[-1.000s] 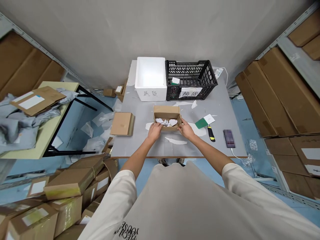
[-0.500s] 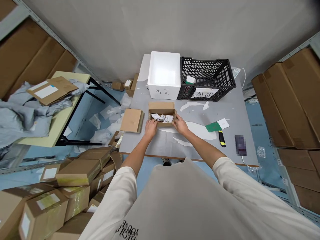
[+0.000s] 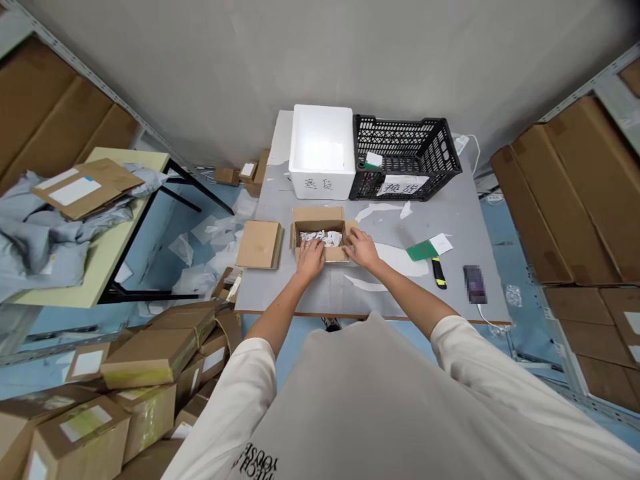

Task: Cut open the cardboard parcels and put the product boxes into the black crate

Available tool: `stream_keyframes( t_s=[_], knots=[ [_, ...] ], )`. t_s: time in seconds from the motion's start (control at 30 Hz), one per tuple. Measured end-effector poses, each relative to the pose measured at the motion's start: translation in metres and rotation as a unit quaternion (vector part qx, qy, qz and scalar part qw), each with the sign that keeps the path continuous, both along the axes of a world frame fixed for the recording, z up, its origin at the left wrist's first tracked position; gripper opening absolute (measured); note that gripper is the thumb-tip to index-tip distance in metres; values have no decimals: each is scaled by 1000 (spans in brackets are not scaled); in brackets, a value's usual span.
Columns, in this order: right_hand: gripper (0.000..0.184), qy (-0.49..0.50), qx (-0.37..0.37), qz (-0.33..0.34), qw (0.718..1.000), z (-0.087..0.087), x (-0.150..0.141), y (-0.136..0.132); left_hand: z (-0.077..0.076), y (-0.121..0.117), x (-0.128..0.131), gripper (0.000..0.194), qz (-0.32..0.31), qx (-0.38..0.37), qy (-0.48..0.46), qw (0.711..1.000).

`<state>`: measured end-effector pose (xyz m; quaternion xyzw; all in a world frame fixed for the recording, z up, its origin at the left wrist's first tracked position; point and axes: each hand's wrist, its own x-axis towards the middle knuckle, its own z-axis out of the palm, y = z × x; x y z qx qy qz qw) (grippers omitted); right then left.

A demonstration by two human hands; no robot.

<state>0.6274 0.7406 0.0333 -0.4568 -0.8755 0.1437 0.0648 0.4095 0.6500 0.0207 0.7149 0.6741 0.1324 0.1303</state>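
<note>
A small open cardboard box (image 3: 318, 214) stands on the grey table, its back flap up and its right flap folded outward. Crumpled white printed paper (image 3: 331, 237) lies inside. My left hand (image 3: 311, 260) reaches over the box's front edge, its fingers extended and their tips at the paper; nothing shows gripped in it. At the right side, my right hand (image 3: 363, 249) has its fingers bent on the box's right flap and holds it. A closed flat cardboard box (image 3: 257, 244) lies to the left of my left hand.
Behind the box stand a white foam bin (image 3: 323, 185) and a black plastic crate (image 3: 440, 183). On the right lie a green card (image 3: 421, 251), a yellow-black utility knife (image 3: 439, 273) and a blurred phone (image 3: 474, 285) on a cable. Cartons (image 3: 150, 347) are piled at lower left.
The box's right flap has opened outward under my right hand. My left hand has moved from the front left corner to over the front edge, toward the paper. The view has shifted slightly.
</note>
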Motion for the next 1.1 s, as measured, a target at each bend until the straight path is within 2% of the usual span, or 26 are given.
stream_keyframes(
  t_s=[0.1, 0.2, 0.37, 0.53, 0.63, 0.73, 0.8, 0.87, 0.97, 1.1],
  knots=[
    [33, 22, 24, -22, 999, 12, 23, -1, 5, 9, 18, 48, -25, 12, -9, 1000],
    [36, 36, 39, -50, 997, 22, 60, 1, 12, 19, 45, 49, -53, 15, -16, 998],
    [38, 39, 50, -101, 993, 32, 141, 11, 23, 33, 105, 45, -93, 32, -25, 995],
    [41, 38, 63, -128, 989, 37, 224, 27, 25, 43, 175, 45, -112, 46, -37, 992],
    [52, 15, 48, -132, 990, 39, 267, 36, 21, 47, 219, 47, -115, 42, -56, 991],
    [78, -35, 1, -93, 995, 39, 302, 45, 15, 49, 260, 47, -103, 25, -81, 991],
    [94, -69, -34, -56, 995, 37, 320, 50, 12, 49, 285, 49, -91, 8, -104, 990],
    [101, -90, -62, -28, 994, 34, 334, 55, 10, 48, 306, 50, -79, -13, -128, 988],
    [94, -79, -83, 4, 993, 31, 346, 62, 7, 47, 330, 55, -70, -43, -158, 984],
    [85, -47, -74, 18, 996, 30, 350, 72, 2, 49, 349, 66, -52, -89, -195, 975]
  ],
)
